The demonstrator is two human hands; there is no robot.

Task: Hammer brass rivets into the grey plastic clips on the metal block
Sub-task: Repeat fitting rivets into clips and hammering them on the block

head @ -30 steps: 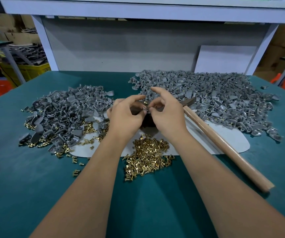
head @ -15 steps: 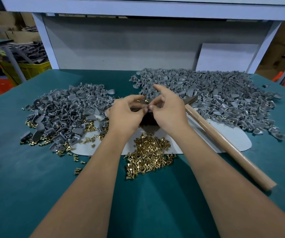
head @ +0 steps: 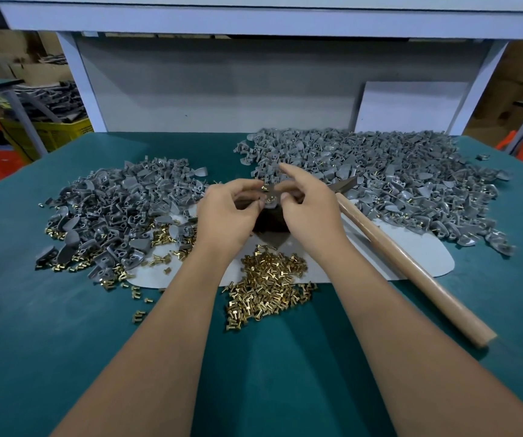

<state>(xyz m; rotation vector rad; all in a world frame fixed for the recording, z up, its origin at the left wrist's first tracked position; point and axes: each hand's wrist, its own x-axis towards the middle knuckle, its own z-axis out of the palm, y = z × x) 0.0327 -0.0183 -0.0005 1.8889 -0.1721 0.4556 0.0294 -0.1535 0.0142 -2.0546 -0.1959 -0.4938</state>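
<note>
Two forearms enter from the lower edge of the view, both bare from the frame edge to the wrist; no sleeve or cuff shows. The left hand [head: 227, 212] is ungloved, with no ring, watch or band visible. The right hand [head: 312, 209] is likewise ungloved and unadorned. Fingernails appear short and unpainted where visible.

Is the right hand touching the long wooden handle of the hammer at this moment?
Apart. In the head view the right hand works at the dark metal block, while the long wooden hammer handle lies on the table beside the wrist with white mat visible between them.
</note>
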